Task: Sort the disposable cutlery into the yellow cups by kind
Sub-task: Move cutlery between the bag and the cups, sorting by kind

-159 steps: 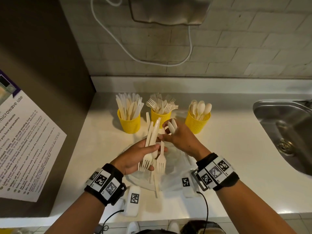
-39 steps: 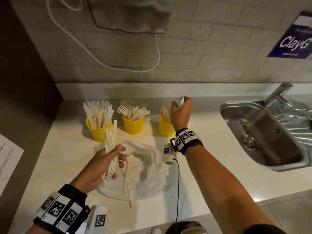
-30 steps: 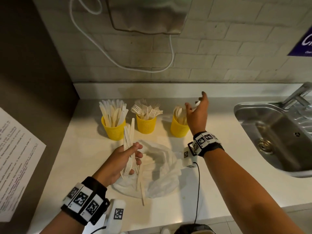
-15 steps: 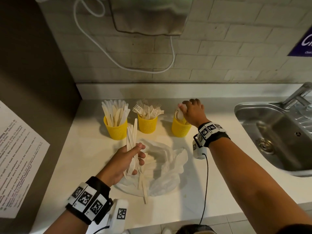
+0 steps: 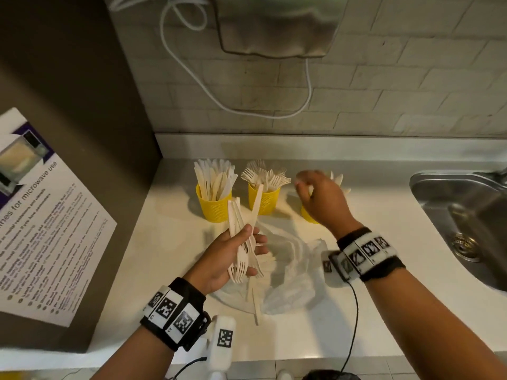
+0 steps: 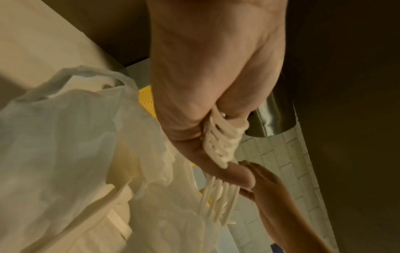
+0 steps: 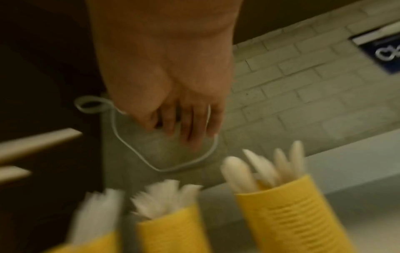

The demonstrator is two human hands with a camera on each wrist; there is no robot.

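Observation:
Three yellow cups stand in a row at the back of the counter: the knife cup (image 5: 214,204), the fork cup (image 5: 264,198) and the spoon cup (image 7: 290,217), mostly hidden behind my right hand in the head view. My left hand (image 5: 233,256) grips a bundle of white forks (image 5: 241,242), tines toward me, above a white plastic bag (image 5: 290,278). The fork tines (image 6: 220,145) stick out of my fist in the left wrist view. My right hand (image 5: 318,198) hovers empty above the spoon cup, fingers loosely spread.
Loose cutlery (image 5: 255,300) lies on the bag. A steel sink (image 5: 466,223) is at the right. A dark cabinet with a microwave notice (image 5: 46,215) walls off the left. A dispenser (image 5: 274,23) and white cable (image 5: 247,111) hang on the tiled wall.
My right hand let go of the spoons into the right cup and has lifted off, drawing back empty toward the middle. The left hand keeps holding the forks.

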